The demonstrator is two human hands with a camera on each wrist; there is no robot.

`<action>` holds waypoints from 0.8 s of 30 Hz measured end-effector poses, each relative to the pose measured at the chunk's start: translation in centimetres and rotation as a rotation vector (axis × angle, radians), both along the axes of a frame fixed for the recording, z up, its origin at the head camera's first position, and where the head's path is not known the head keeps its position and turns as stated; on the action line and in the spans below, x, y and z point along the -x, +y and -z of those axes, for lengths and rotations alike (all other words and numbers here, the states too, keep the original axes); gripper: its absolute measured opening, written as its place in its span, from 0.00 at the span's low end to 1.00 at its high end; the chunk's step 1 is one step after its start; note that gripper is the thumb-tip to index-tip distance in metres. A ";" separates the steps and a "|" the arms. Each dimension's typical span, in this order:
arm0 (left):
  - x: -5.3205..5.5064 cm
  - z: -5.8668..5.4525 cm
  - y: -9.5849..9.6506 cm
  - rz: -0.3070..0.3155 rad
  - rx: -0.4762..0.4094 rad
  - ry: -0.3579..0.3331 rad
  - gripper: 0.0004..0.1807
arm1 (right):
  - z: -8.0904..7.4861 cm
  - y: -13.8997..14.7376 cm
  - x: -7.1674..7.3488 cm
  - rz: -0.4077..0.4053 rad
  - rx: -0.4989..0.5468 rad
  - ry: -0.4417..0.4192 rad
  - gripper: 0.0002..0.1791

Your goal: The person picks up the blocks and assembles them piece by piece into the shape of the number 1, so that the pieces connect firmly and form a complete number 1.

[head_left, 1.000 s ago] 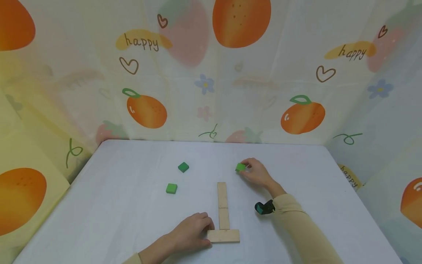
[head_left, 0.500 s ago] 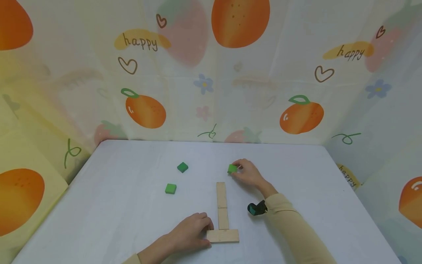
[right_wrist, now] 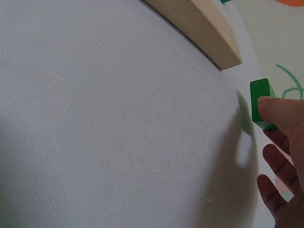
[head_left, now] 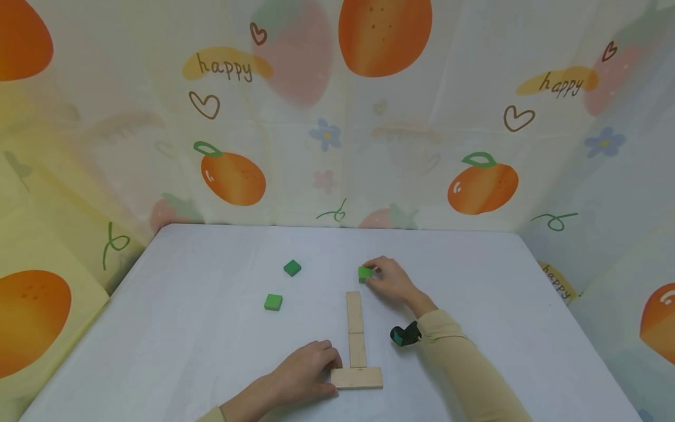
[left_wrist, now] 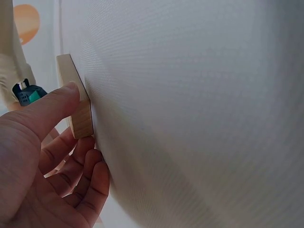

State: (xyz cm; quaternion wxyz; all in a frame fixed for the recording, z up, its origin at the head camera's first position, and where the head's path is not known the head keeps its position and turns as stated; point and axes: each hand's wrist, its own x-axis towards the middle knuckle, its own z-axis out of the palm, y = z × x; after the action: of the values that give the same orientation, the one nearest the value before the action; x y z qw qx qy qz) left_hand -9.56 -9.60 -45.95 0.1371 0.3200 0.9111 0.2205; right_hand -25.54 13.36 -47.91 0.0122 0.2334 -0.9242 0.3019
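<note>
My right hand (head_left: 392, 280) pinches a small green block (head_left: 364, 274) between thumb and fingers, just beyond the far end of a row of wooden blocks. In the right wrist view the green block (right_wrist: 260, 102) casts a shadow and stands apart from the wooden block (right_wrist: 204, 33). Two flat wooden blocks (head_left: 355, 313) lie end to end, and a third wooden block (head_left: 364, 378) lies crosswise at their near end, forming an upside-down T. My left hand (head_left: 308, 372) grips the crosswise block's left end; the left wrist view shows the thumb on this wooden block (left_wrist: 81, 118).
A darker green block (head_left: 292, 268) and another green block (head_left: 273, 302) lie left of the wooden row on the white table (head_left: 174, 328). A dark wrist camera (head_left: 405, 334) hangs under the right wrist. A fruit-printed curtain (head_left: 295, 176) surrounds the table.
My right hand has carried the green block leftward and slightly nearer, to the far end of the wooden row. The left hand keeps its hold, and the wooden blocks have not moved.
</note>
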 end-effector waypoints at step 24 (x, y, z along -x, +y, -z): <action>0.0 -0.1 0.0 0.004 0.000 -0.001 0.16 | 0.7 -0.5 -0.8 -0.078 -0.058 0.047 0.19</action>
State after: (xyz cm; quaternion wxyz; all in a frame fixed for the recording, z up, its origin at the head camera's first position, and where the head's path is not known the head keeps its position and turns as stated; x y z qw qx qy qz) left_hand -9.53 -9.59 -45.89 0.1382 0.3215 0.9105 0.2204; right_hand -24.72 12.88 -48.56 0.0155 0.2769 -0.9221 0.2698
